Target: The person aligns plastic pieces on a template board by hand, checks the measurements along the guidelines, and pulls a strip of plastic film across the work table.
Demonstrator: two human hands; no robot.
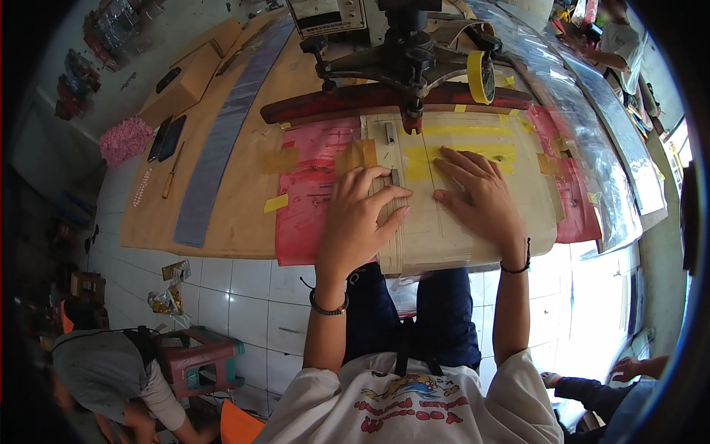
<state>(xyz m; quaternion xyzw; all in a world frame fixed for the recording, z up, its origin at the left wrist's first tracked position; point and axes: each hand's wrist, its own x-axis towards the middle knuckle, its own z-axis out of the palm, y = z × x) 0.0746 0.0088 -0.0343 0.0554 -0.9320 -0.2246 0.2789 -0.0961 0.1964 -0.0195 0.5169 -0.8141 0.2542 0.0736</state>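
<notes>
A cream board [473,248], marked with thin lines and strips of yellow tape [421,164], lies in front of me over a red sheet [299,229]. My left hand [359,214] rests at its left side with fingers apart, the fingertips beside a small grey metal piece [395,178] on a pale strip. Another small metal piece [390,133] sits farther up that strip. Spread flat, my right hand [484,203] presses on the board, its fingers over the yellow tape. Neither hand grips anything.
Over the board's far edge stands a press with a red bar [325,106] and a yellow tape roll [481,78]. Leftward lie a grey strip [222,148], a screwdriver [174,170] and phones [171,137]. Clear plastic sheets [592,148] cover the right side. Other people are nearby.
</notes>
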